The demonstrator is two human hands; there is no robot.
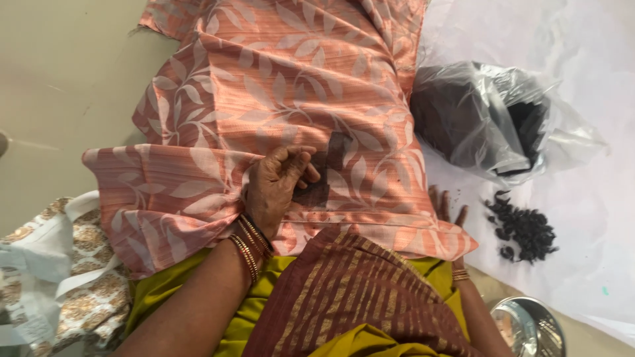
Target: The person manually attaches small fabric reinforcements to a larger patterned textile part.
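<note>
1. Round steel bowl [529, 327]: at the near right edge, beside the right forearm.
2. Right hand [446, 208]: mostly tucked under the cloth's edge; whether its fingers are apart or together cannot be told.
3. Left hand [278, 188]: fingers curled together, pinching the peach leaf-patterned cloth [291, 86] lying across the lap.
4. Loose black pieces [522, 228]: right, on a white sheet [595, 132].
5. Clear plastic bag of dark material [489, 119]: farther, just beside the cloth.

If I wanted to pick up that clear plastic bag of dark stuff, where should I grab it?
Probably by the loose, crumpled plastic at the open mouth of the clear bag, on its right side, coming from above. The bag lies slumped with the dark contents bulging left, so gathering the mouth upward should keep more from spilling beside the loose dark pieces.
</note>
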